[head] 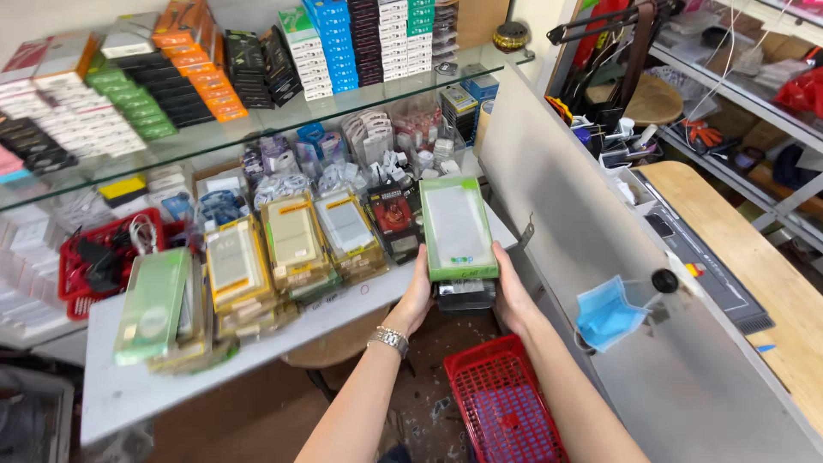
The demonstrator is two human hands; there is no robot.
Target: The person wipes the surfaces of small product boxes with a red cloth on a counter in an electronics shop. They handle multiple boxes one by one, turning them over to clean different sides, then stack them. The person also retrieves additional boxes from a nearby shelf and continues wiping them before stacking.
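Green-edged, the flat rectangular package with a clear window (458, 228) tops a short stack we hold at the front edge of the white shelf (120, 390); darker packs (467, 295) sit beneath it. Our left hand (417, 296) clasps the stack's left side and our right hand (513, 296) its right, fingers curled under and pressed against the edges, thumbs along the sides. We judge the stack is being carried or squared; any next move calls for level, even pressure so the packs do not slide. Just beyond our fingertips lie rows of yellow-framed windowed packs (291, 244). Below our wrists stands a red plastic mesh basket (501, 407); right of our right hand hangs a blue face mask (607, 313).
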